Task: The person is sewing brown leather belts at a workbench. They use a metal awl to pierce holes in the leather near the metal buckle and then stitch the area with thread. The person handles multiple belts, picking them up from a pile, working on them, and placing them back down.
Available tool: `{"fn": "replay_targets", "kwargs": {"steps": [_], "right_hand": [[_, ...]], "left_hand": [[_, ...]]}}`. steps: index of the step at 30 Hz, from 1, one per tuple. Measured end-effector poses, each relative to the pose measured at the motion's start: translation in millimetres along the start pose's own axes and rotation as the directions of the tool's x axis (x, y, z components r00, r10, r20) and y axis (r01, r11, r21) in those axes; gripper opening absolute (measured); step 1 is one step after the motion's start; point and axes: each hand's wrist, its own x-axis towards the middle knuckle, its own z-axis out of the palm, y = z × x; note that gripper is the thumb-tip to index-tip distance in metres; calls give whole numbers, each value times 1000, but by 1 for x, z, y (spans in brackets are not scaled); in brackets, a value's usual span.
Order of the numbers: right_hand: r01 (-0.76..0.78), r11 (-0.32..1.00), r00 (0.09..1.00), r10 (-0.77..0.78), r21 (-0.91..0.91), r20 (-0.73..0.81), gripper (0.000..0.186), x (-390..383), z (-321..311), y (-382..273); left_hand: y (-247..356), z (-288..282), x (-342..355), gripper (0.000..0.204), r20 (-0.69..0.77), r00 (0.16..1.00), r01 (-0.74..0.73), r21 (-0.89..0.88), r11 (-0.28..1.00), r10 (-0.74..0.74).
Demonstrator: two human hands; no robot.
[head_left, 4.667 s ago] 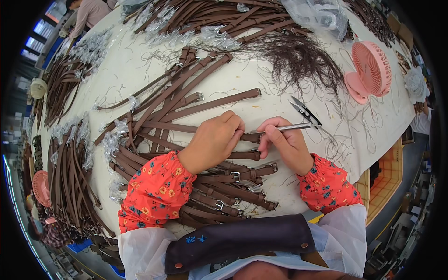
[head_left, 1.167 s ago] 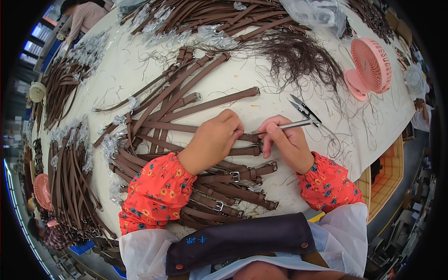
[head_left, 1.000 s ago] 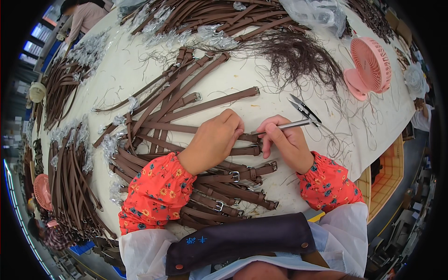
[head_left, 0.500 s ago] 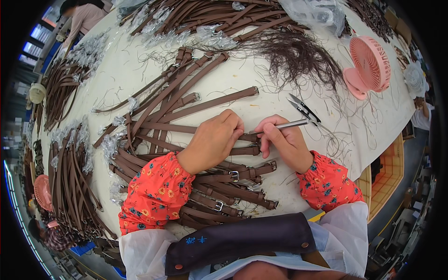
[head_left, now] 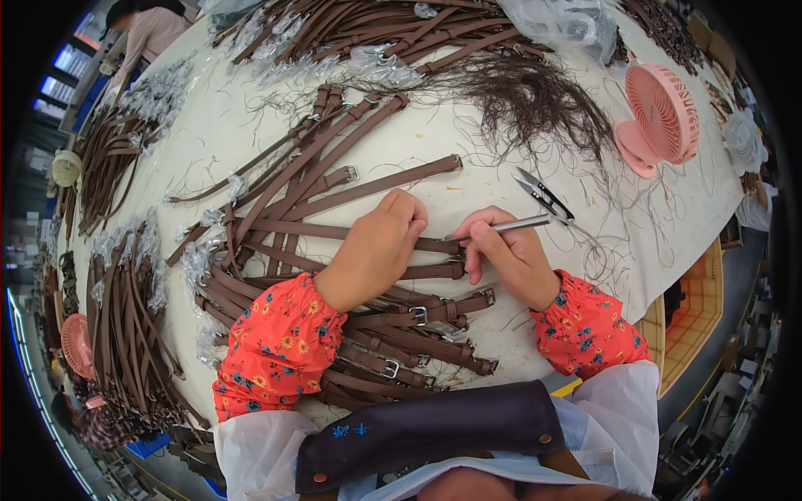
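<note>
My left hand [head_left: 376, 250] is closed in a pinch over a brown strap [head_left: 305, 228]; whatever its fingertips hold, perhaps a thread, is too small to make out. Just to its right, my right hand [head_left: 510, 257] grips a slim silver tool [head_left: 522, 223], tweezers-like in shape. The tool's tip meets the buckle end of that strap, between the two hands. More brown buckled straps [head_left: 380, 320] lie fanned out beneath and in front of my hands. Black-handled thread snips [head_left: 543, 198] rest on the table beyond my right hand.
A pink fan [head_left: 660, 117] stands at the far right of the white table [head_left: 668, 242]. Dark loose threads [head_left: 535, 100] are heaped at the back. Bundles of straps [head_left: 125, 326] with plastic wrapping lie left and far. Another person [head_left: 154, 37] leans over at the far left.
My left hand has shifted slightly left, away from the strap's buckle end, showing more of the strap. My right hand and the silver tool have barely moved.
</note>
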Motion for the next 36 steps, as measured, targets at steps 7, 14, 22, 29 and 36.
{"fn": "replay_targets", "kwargs": {"steps": [7,14,22,29,36], "right_hand": [[76,996,993,-72,42,-91,32,-1,0,-1],[131,991,979,-128,13,-157,32,0,0,0],[223,974,953,-226,-38,-199,30,2,1,-1],[88,996,987,-86,15,-135,33,0,1,-2],[68,991,992,-79,-112,-96,32,-1,-3,-4]], "left_hand": [[-1,-16,-1,8,321,947,-16,-65,998,36],[3,-12,4,33,121,982,-170,218,961,146],[-9,-13,2,28,87,986,-159,253,954,142],[1,-12,-2,16,113,988,-116,62,991,109],[1,-6,-4,9,71,983,-176,116,978,168]]}}
